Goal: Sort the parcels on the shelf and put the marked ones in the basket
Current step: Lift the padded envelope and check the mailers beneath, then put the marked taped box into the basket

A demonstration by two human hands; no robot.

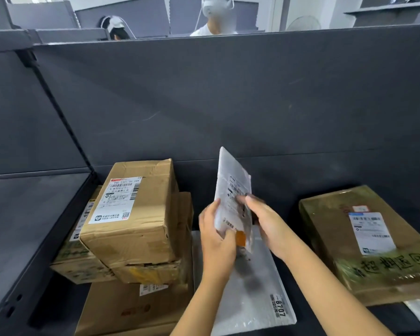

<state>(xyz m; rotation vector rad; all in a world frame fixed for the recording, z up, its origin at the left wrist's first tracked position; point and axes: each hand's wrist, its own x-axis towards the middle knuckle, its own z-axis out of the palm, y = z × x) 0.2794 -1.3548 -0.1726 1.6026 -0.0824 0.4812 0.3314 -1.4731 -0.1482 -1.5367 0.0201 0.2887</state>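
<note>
White mailer (pixel 231 190) held upright over the shelf (pixel 289 180), label toward the camera, probably to check for a mark. Left hand (pixel 216 238) pinches its lower edge; right hand (pixel 264 221) grasps its right side. Basket unseen.

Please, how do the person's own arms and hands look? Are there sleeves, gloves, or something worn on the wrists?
The left hand and the right hand wear no gloves. Both forearms are bare down to the picture's lower edge, so no sleeve shows. No watch, bracelet or ring is visible on the wrists or fingers, though the right fingers are somewhat blurred.
</note>
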